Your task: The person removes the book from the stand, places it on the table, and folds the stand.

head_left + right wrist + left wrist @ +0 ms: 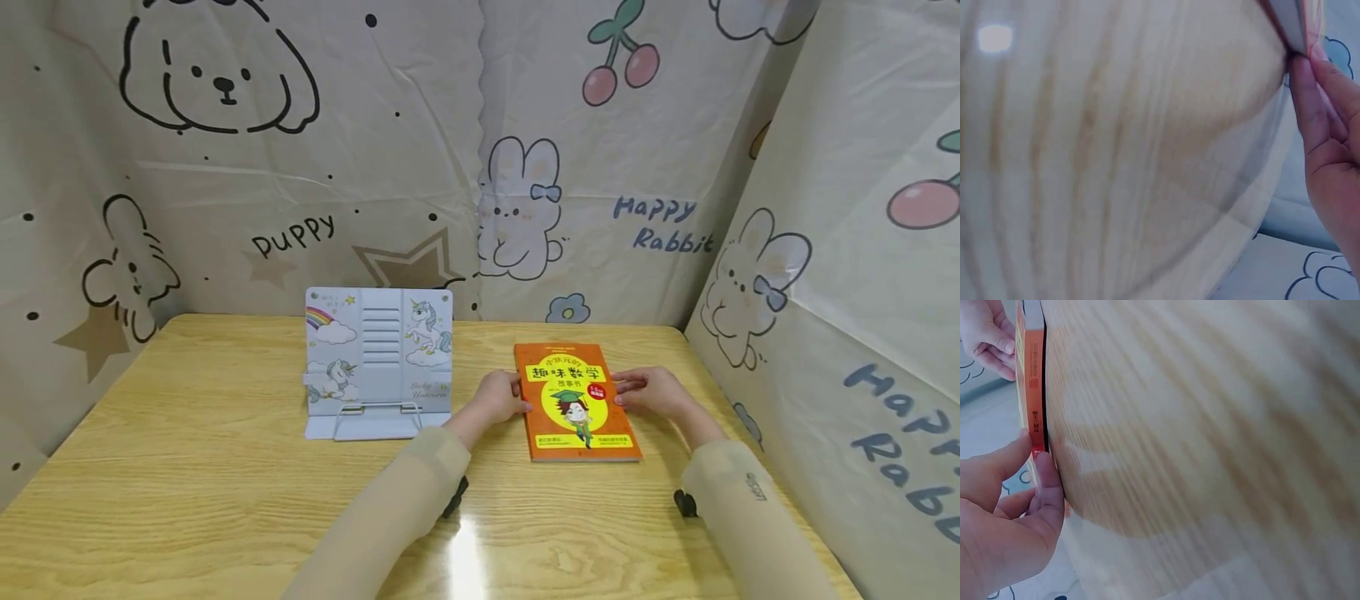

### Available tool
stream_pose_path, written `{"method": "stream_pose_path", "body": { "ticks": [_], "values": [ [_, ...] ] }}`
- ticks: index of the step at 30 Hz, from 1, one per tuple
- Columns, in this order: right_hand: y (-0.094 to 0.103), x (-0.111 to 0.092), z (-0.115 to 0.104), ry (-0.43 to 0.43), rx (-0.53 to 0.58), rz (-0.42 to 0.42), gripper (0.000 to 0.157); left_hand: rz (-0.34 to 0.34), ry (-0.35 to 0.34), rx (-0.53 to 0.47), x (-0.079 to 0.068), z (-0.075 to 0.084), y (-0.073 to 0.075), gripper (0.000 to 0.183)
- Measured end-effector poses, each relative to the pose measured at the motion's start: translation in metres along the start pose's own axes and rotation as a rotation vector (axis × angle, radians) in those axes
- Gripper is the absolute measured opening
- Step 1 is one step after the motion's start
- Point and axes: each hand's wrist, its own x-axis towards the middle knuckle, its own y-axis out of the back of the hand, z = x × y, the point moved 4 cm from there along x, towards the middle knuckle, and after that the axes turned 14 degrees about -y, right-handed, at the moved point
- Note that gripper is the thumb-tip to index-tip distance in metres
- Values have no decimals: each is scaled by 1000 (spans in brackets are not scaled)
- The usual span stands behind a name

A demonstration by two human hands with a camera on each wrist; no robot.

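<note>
Backdrop: cream cloth (420, 167) behind the book stand and round to its far right; printed with rabbits, cherries, a puppy.
Worktop: pale wood grain (187, 458) under the stand, bright glare patch in front of it and to its right.
Book stand: your landmark (382, 379), white-blue, unicorn and rainbow art, slotted middle panel, upright and tilted back; wire holder (377, 406) at its foot.
Book: orange, yellow disc and cartoon graduate on the cover (573, 408), right of the stand, well apart from it. Cover up, print reads upright to you. Can't tell if its underside fully touches the worktop.
Left hand: yours (497, 397), just right of the stand, pinching the book's spine edge, thumb on the cover side.
Right hand: yours (654, 392), farther right of the stand, pinching the book's page edge, thumb on the cover side.
Sleeves: cream (397, 508); your left one crosses before the stand's lower right corner.
</note>
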Motion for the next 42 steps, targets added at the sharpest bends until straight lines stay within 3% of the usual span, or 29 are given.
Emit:
{"method": "stream_pose_path", "body": {
  "ticks": [3,7,10,14,28,34,42],
  "values": [
    [0,-4,-9,31,-73,22,47,0,-22,25,-1,1,1,41],
    [1,-9,-19,58,-119,36,48,-8,-54,45,-7,3,4,46],
    [4,-14,-27,92,-149,65,48,-11,-65,15,-14,5,10,57],
    [8,-22,-39,128,-154,99,49,-20,-87,-15,-25,10,22,56],
    [10,-62,-84,164,-54,115,49,-18,-182,26,-59,36,73,53],
    [4,-86,-106,172,-1,134,52,38,-225,24,-81,43,91,54],
    [-11,-112,-132,258,106,158,50,136,-251,22,-111,46,115,55]
  ]
}}
